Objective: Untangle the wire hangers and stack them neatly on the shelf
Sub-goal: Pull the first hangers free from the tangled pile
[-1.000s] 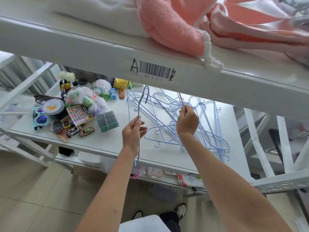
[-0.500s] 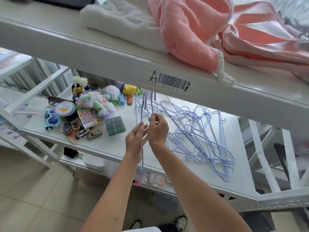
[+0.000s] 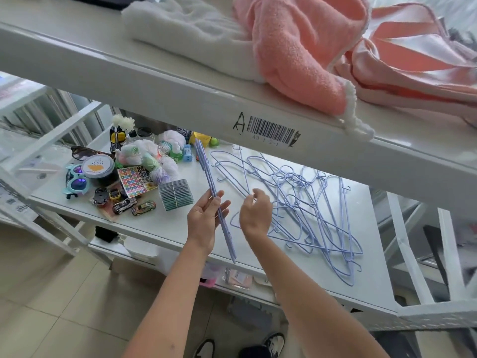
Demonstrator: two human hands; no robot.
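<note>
Tiled floor and the person's shoes sit nearest, w/ both bare forearms reaching up over the front edge of the white shelf [image 3: 144, 226].

Left hand [image 3: 205, 218] holds a small bundle of freed hangers [image 3: 215, 202], seen edge-on: fingers spread fairly wide, bundle resting across the palm and fingertips, more propped than clamped. Bundle slants from the shelf's front lip up toward the back, lower end hanging past the edge.

Right hand [image 3: 255, 211] is just beside it, empty, fingers loosely curled and narrow, hovering over the near edge of the tangled pile [image 3: 304, 210]. Can't tell if a fingertip touches a wire.

Pile lies flat on the shelf's right half, lavender wires crossed and hooked through each other, spreading to the front right corner.

Further left: toy cars [image 3: 134, 205], sticker sheet [image 3: 134, 180], sunglasses [image 3: 76, 183], round tub [image 3: 98, 167], mesh pouches and bottles toward the back. Upper shelf [image 3: 180, 81] above carries a pink towel [image 3: 299, 47] and white fabric.

Step in hand, as I read it: gathering loose hangers one by one into the left-hand stack; most of the pile not yet sorted. Next move prob. needs the right hand to pick a top hanger, check which hooks snag it, and slide it out w/o dragging the rest, then align it w/ the bundle.
</note>
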